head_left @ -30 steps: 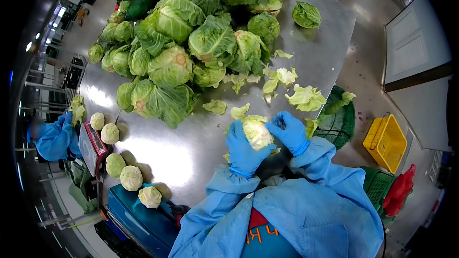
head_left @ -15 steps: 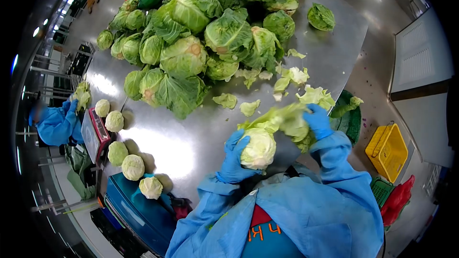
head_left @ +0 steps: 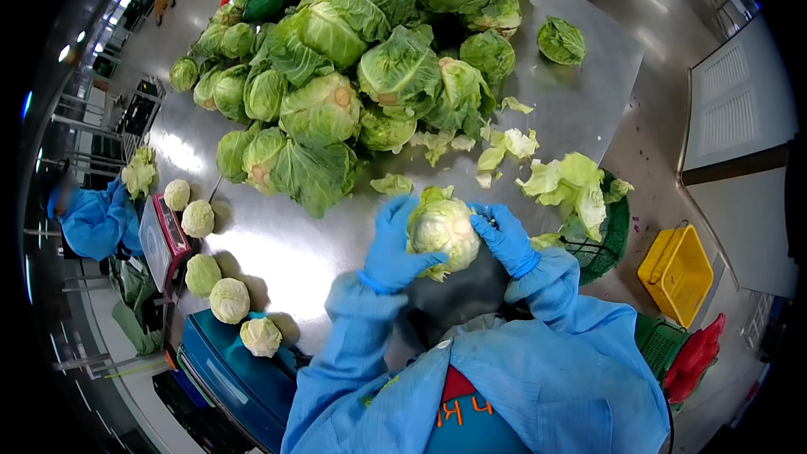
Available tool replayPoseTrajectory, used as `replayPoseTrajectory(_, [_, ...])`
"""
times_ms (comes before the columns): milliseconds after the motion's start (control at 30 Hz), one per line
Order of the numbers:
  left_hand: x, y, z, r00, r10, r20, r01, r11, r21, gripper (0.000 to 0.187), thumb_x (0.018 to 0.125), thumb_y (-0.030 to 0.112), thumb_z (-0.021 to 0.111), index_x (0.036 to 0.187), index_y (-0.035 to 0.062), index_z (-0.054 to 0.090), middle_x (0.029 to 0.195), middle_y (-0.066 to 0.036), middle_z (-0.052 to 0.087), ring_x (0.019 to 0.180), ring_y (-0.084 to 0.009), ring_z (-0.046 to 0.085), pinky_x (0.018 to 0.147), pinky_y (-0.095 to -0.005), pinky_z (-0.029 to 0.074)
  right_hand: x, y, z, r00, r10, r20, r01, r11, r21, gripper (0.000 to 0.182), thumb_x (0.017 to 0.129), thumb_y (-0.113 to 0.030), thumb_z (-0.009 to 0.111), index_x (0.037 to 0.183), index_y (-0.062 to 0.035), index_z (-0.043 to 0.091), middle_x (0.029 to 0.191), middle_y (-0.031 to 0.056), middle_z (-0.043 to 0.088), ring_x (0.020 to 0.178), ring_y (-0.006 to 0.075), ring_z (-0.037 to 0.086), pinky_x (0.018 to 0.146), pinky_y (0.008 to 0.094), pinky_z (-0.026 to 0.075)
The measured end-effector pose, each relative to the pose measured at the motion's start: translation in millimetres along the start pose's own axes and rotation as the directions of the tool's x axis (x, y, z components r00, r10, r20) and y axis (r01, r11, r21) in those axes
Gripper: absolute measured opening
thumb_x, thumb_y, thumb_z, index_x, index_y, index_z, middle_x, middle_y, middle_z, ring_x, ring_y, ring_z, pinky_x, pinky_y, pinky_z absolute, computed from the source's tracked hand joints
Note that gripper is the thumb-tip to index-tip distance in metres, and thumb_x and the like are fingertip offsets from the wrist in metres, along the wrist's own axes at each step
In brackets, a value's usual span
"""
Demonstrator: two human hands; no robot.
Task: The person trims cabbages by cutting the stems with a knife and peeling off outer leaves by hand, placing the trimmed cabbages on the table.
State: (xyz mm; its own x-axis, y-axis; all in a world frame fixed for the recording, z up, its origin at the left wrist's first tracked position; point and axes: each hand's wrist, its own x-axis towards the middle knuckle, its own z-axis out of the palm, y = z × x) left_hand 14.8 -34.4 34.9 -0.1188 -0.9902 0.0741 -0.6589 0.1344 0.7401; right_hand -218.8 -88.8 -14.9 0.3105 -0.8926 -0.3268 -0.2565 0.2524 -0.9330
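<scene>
A pale, trimmed cabbage [head_left: 445, 234] is held up in front of my chest, near the front edge of the metal table. My gloved left hand [head_left: 392, 244] cups its left side, thumb along the bottom. On the other side, the fingers of my gloved right hand [head_left: 504, 240] are bent against the cabbage's upper right. Torn leaves [head_left: 576, 185] lie at the table's right edge, partly over a green basket [head_left: 620, 231]. Smaller leaf scraps [head_left: 507, 147] are scattered beyond the cabbage.
A large heap of leafy cabbages [head_left: 319, 109] covers the far table [head_left: 580, 101]. Several trimmed cabbages [head_left: 229, 300] line the left, near a red-edged scale [head_left: 164, 240]. Another person in blue [head_left: 97, 219] stands there. A yellow basket [head_left: 677, 273] sits on the floor at right.
My right hand has come left from the table's right edge to the cabbage, and the leaves it was pulling now lie by the green basket. The cabbage has been raised slightly.
</scene>
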Motion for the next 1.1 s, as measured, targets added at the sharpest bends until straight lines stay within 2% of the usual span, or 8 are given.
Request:
replayPoseTrajectory(67, [-22.1,-8.8,20.1,0.998,-0.066,0.006,0.066,0.982,-0.179,0.113,0.057,0.045,0.088,0.142,-0.0016,0.030,0.140,-0.026,0.035,0.128,-0.0411,0.036,0.108,-0.0462,0.030,0.4,4.7,5.5,1.000,0.005,0.026,-0.005,1.000,0.025,0.053,0.083,-0.034,0.073,0.119,0.0021,0.059,0.096,0.0089,0.066,0.081,0.0124,0.057,0.076,0.0285,0.049])
replayPoseTrajectory(167, [-19.5,33.7,36.0,0.947,-0.223,-0.231,0.235,0.972,0.027,0.105,0.058,0.045,0.087,0.136,-0.0018,0.034,0.136,-0.026,0.038,0.124,-0.0416,0.039,0.104,-0.0485,0.033,-14.8,-27.7,15.1,0.989,-0.145,-0.019,0.142,0.982,-0.123,0.045,0.086,-0.039,0.068,0.111,-0.0016,0.062,0.088,0.0114,0.068,0.075,0.0190,0.063,0.071,0.0323,0.051])
replayPoseTrajectory(267, [-11.8,22.6,42.8,0.928,-0.236,-0.287,0.263,0.963,0.059,0.107,0.056,0.038,0.089,0.136,-0.0016,0.031,0.127,-0.021,0.038,0.115,-0.0356,0.041,0.099,-0.0443,0.037,-14.4,-23.3,9.6,0.983,-0.176,-0.057,0.109,0.799,-0.592,0.040,0.089,-0.046,0.061,0.095,-0.0068,0.066,0.078,0.0149,0.066,0.072,0.0309,0.064,0.064,0.0386,0.051])
replayPoseTrajectory(367, [-9.7,23.5,45.7,0.927,-0.273,-0.257,0.306,0.947,0.095,0.115,0.055,0.037,0.090,0.141,-0.0030,0.024,0.130,-0.022,0.035,0.118,-0.0361,0.039,0.101,-0.0444,0.036,-13.9,-20.5,1.7,0.946,-0.323,-0.004,0.254,0.753,-0.607,0.043,0.091,-0.052,0.054,0.084,-0.0108,0.066,0.073,0.0165,0.062,0.070,0.0378,0.061,0.060,0.0441,0.049])
replayPoseTrajectory(600, [-12.3,7.2,49.3,0.950,-0.274,-0.151,0.246,0.952,-0.181,0.122,0.056,0.036,0.089,0.144,-0.0077,0.017,0.142,-0.026,0.028,0.131,-0.0372,0.034,0.109,-0.0432,0.031,22.5,-9.4,-18.9,0.908,-0.156,0.389,0.350,0.792,-0.499,0.053,0.093,-0.056,0.045,0.077,-0.0097,0.066,0.072,0.0174,0.062,0.069,0.0392,0.060,0.063,0.0463,0.048])
replayPoseTrajectory(667, [-13.9,7.3,48.5,0.954,-0.262,-0.144,0.246,0.962,-0.119,0.122,0.058,0.042,0.088,0.144,-0.0084,0.017,0.143,-0.027,0.029,0.132,-0.0405,0.033,0.110,-0.0466,0.029,30.0,-13.2,-22.1,0.883,-0.089,0.460,0.353,0.772,-0.529,0.057,0.093,-0.058,0.042,0.076,-0.0094,0.066,0.072,0.0182,0.062,0.070,0.0393,0.060,0.064,0.0463,0.048])
replayPoseTrajectory(867, [-8.9,11.8,51.8,0.945,-0.264,-0.192,0.260,0.965,-0.045,0.121,0.059,0.043,0.087,0.144,-0.0087,0.018,0.142,-0.028,0.031,0.131,-0.0426,0.033,0.110,-0.0485,0.028,32.7,-26.1,-7.7,0.926,-0.049,0.375,0.303,0.689,-0.658,0.065,0.094,-0.061,0.034,0.076,-0.0090,0.068,0.072,0.0187,0.063,0.068,0.0393,0.060,0.064,0.0475,0.049])
replayPoseTrajectory(1100, [-6.8,10.8,54.6,0.935,-0.292,-0.201,0.294,0.956,-0.025,0.121,0.058,0.043,0.087,0.144,-0.0085,0.019,0.140,-0.029,0.032,0.130,-0.0426,0.034,0.109,-0.0489,0.029,31.5,-47.6,1.0,0.949,-0.018,0.316,0.262,0.602,-0.755,0.061,0.096,-0.057,0.037,0.081,-0.0062,0.068,0.074,0.0203,0.064,0.066,0.0402,0.060,0.065,0.0470,0.049])
